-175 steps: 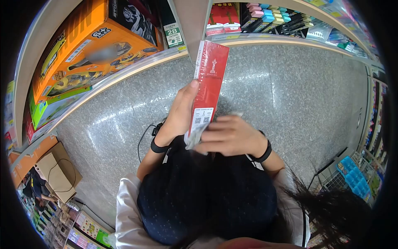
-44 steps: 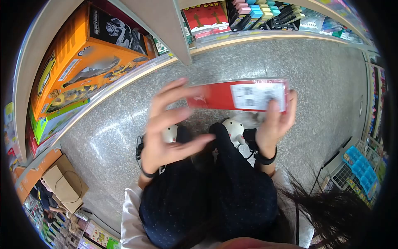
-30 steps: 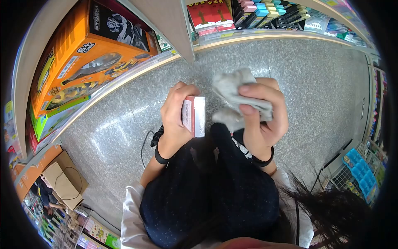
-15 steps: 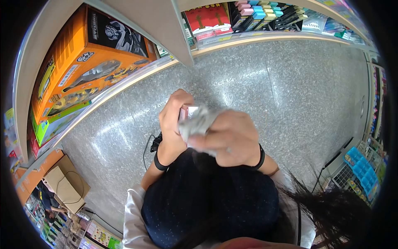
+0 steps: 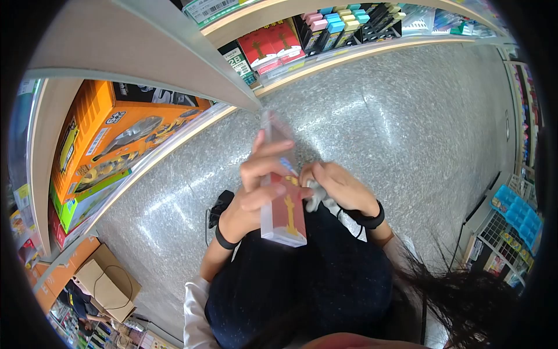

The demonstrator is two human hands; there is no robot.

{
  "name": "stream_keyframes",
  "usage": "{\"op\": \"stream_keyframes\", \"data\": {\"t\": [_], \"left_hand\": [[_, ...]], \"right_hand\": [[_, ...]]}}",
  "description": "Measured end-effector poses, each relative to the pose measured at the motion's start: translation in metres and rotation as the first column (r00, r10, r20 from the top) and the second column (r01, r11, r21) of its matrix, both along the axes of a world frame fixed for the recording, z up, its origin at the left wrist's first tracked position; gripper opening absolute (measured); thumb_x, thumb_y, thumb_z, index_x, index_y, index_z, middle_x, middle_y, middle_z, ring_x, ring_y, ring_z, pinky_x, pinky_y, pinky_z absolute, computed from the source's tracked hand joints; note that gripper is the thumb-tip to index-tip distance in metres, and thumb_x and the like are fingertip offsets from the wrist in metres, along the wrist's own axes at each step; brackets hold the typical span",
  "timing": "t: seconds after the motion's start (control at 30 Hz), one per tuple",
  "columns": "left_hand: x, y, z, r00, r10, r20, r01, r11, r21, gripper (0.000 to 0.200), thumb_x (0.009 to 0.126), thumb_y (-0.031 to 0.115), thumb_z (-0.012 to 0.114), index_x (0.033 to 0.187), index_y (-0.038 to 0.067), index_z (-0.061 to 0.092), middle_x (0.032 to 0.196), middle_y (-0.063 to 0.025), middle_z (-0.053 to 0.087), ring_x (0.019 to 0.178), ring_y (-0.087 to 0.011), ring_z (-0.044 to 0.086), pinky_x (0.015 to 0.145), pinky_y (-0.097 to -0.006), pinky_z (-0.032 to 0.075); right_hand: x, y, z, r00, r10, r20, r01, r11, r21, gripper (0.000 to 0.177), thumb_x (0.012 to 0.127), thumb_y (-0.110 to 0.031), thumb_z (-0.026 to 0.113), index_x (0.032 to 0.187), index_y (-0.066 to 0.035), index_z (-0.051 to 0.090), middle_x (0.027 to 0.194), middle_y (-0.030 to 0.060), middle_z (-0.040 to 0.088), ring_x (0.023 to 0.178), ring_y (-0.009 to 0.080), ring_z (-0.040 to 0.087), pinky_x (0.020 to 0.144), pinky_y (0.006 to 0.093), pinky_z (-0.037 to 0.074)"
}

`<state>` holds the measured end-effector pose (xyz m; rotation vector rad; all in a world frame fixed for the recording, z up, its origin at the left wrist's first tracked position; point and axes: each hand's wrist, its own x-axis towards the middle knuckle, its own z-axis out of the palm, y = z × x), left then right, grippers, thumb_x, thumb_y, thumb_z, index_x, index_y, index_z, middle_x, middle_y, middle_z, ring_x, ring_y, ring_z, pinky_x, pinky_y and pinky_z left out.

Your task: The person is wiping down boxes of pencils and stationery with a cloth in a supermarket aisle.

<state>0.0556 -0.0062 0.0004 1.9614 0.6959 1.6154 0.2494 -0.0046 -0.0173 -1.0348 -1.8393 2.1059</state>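
Note:
My left hand [image 5: 247, 200] is closed around a long red and clear plastic box [image 5: 289, 218] with a gold pillar printed on it. The box points away from me, its near end over my lap and its far end blurred by motion. To its right, my right hand [image 5: 344, 185] grips a crumpled greyish-white cloth [image 5: 314, 196] between thumb and fingers. The cloth hangs close beside the box's right side, and part of it is hidden under the fingers.
Ahead, a shelf holds red boxes [image 5: 270, 46] with gold pillars and rows of pastel-capped items [image 5: 334, 24]. A large orange toy box [image 5: 125, 125] fills the left shelf. A cardboard box [image 5: 107, 282] stands lower left, near another person [image 5: 81, 302]. Blue trays [image 5: 514, 215] sit at right.
My right hand and the cloth have come away from the box, down and right. The box now shows its red printed side in my left hand. The view has shifted slightly.

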Motion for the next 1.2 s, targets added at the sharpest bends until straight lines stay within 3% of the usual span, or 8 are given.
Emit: {"op": "stream_keyframes", "data": {"t": [0.07,0.13,0.27,0.37,0.43,0.57,0.73,1.2], "left_hand": [[0.000,0.004,0.013,0.986,-0.097,-0.138,0.076,0.985,-0.152,0.047,0.068,0.006,0.071,0.104,0.011,0.040,0.110,-0.0143,0.044,0.126,-0.0373,0.037,0.108,-0.0581,0.016],[0.014,0.006,0.017,0.924,-0.268,-0.274,0.115,0.875,-0.470,0.031,0.075,0.009,0.061,0.102,0.006,0.046,0.124,-0.0168,0.042,0.130,-0.0309,0.032,0.110,-0.0537,0.017],[0.016,0.012,-0.002,0.918,-0.231,-0.323,0.084,0.907,-0.413,0.033,0.076,0.006,0.060,0.105,0.005,0.044,0.125,-0.0178,0.041,0.130,-0.0354,0.030,0.108,-0.0549,0.022],[0.014,0.013,-0.013,0.836,-0.157,-0.526,0.118,0.987,-0.106,0.029,0.078,0.007,0.059,0.104,0.005,0.047,0.127,-0.0181,0.040,0.131,-0.0361,0.028,0.108,-0.0536,0.022],[0.019,0.003,-0.013,0.947,-0.205,-0.249,0.019,0.805,-0.593,0.027,0.079,0.012,0.063,0.103,0.005,0.051,0.126,-0.0180,0.040,0.132,-0.0362,0.027,0.108,-0.0504,0.024],[0.019,0.006,-0.022,0.944,0.056,-0.325,-0.141,0.960,-0.243,0.039,0.072,0.010,0.072,0.105,0.005,0.053,0.115,-0.0170,0.041,0.125,-0.0382,0.036,0.101,-0.0420,0.038],[0.027,0.024,-0.016,0.916,0.132,-0.379,-0.216,0.958,-0.188,0.060,0.069,0.003,0.074,0.116,0.009,0.038,0.112,-0.0171,0.039,0.102,-0.0343,0.047,0.084,-0.0416,0.045],[0.039,0.041,-0.019,0.891,0.163,-0.424,-0.309,0.902,-0.303,0.041,0.072,0.002,0.070,0.108,0.006,0.052,0.109,-0.0142,0.042,0.098,-0.0289,0.052,0.081,-0.0375,0.048]], "right_hand": [[-0.001,-0.014,0.002,0.932,-0.322,-0.164,0.271,0.923,-0.271,0.037,0.096,-0.030,0.040,0.107,0.001,0.058,0.098,0.0148,0.055,0.095,0.0207,0.052,0.078,0.0322,0.042],[0.000,-0.003,0.018,0.920,-0.342,-0.190,0.291,0.923,-0.250,0.038,0.096,-0.031,0.042,0.112,0.001,0.055,0.102,0.0130,0.056,0.098,0.0182,0.051,0.081,0.0305,0.041],[0.004,0.011,0.021,0.890,-0.406,-0.206,0.318,0.878,-0.358,0.039,0.094,-0.028,0.048,0.121,0.001,0.049,0.112,0.0098,0.055,0.103,0.0131,0.051,0.087,0.0262,0.040],[0.006,0.030,0.025,0.805,-0.544,-0.237,0.415,0.801,-0.430,0.037,0.094,-0.023,0.049,0.121,0.001,0.048,0.108,0.0063,0.058,0.097,0.0105,0.055,0.085,0.0249,0.043],[0.007,0.045,0.025,0.821,-0.527,-0.219,0.477,0.845,-0.243,0.035,0.093,-0.021,0.051,0.120,0.001,0.048,0.107,0.0058,0.059,0.096,0.0094,0.056,0.082,0.0236,0.045],[0.002,0.071,0.027,0.823,-0.541,-0.173,0.500,0.835,-0.229,0.033,0.091,-0.019,0.055,0.117,0.001,0.051,0.105,0.0058,0.060,0.093,0.0090,0.057,0.078,0.0229,0.046],[-0.009,0.102,0.017,0.867,-0.482,-0.130,0.480,0.876,-0.044,0.034,0.089,-0.025,0.055,0.108,0.003,0.058,0.094,0.0085,0.064,0.084,0.0106,0.059,0.075,0.0226,0.046],[-0.012,0.136,0.002,0.909,-0.407,-0.093,0.397,0.912,-0.105,0.042,0.085,-0.033,0.060,0.107,0.003,0.059,0.101,0.0117,0.062,0.090,0.0137,0.058,0.081,0.0245,0.045]]}}
